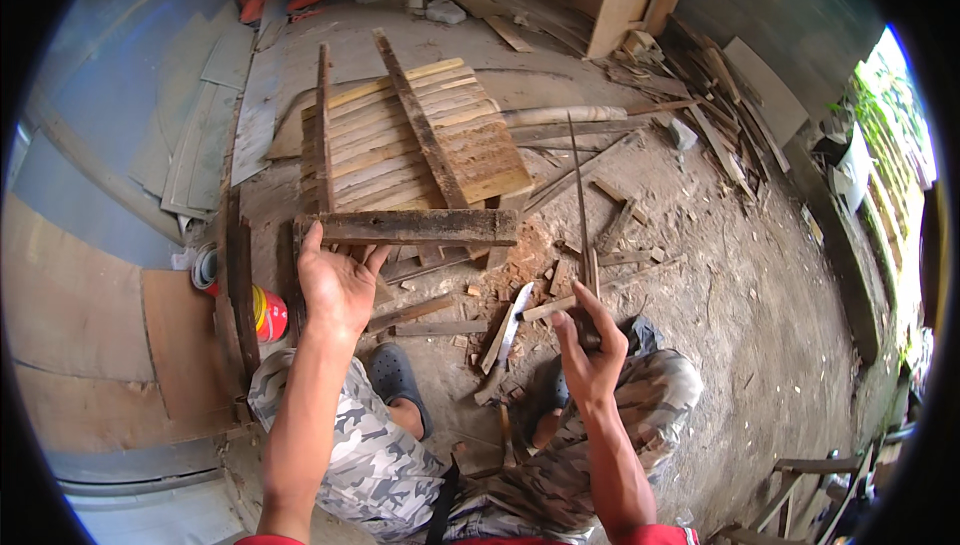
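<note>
My left hand (338, 290), palm turned up, grips a dark, weathered wooden board (415, 228) near its left end. The board lies crosswise before me, and some fingers are hidden behind it. In my right hand (595, 365) is what looks like a handsaw (580, 190), its long thin blade seen edge-on and pointing away from me. My fingers mostly cover its handle. Between my feet lie a large knife (517, 320) with a pale blade and a hammer (506, 433). Wood offcuts (440, 328) surround them.
Beyond the board lies a slatted wooden panel (390, 135) with two dark battens across it. A red and yellow can (268, 314) stands at my left beside upright dark boards (240, 285). Scrap wood (725, 105) is heaped along the right wall.
</note>
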Demonstrator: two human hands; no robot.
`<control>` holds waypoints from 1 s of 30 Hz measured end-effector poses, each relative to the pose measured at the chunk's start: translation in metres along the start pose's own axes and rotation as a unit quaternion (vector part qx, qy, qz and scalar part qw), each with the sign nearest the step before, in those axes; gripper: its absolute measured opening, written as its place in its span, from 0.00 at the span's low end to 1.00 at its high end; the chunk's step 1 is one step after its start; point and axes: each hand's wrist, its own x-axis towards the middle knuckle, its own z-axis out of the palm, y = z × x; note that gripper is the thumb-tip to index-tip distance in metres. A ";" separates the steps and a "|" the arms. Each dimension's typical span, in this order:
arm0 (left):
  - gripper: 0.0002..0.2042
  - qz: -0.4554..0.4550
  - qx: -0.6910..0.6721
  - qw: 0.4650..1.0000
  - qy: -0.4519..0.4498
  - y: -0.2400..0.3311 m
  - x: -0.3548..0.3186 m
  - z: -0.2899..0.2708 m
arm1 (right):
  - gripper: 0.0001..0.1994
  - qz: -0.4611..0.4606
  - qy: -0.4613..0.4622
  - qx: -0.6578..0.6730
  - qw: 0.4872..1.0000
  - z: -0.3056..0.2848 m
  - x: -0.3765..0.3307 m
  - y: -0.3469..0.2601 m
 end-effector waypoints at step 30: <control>0.09 0.086 0.262 0.959 0.067 0.061 0.012 -0.023 | 0.21 0.094 0.013 0.164 0.982 0.025 0.027 -0.005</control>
